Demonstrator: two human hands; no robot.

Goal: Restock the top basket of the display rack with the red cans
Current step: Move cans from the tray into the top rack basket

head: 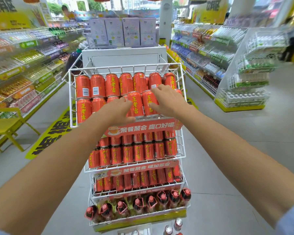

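The white wire top basket [71, 99] of the display rack holds several red cans [98, 85] with yellow characters, lying in two rows. My left hand [119, 109] wraps around a front-row can [135, 103] from its left side. My right hand [165, 99] lies over the neighbouring front-row can [148, 103], fingers spread across its top and right side. Both cans rest in the basket, side by side, against the front edge above a red banner [141, 128].
Lower baskets [182, 150] hold more red cans, and the bottom tier holds dark bottles [137, 204] with red caps. Drink shelves [24, 73] line the aisle on the left and shelves [207, 53] on the right. A yellow chair [7, 126] stands left. Lilac boxes [122, 31] sit behind the rack.
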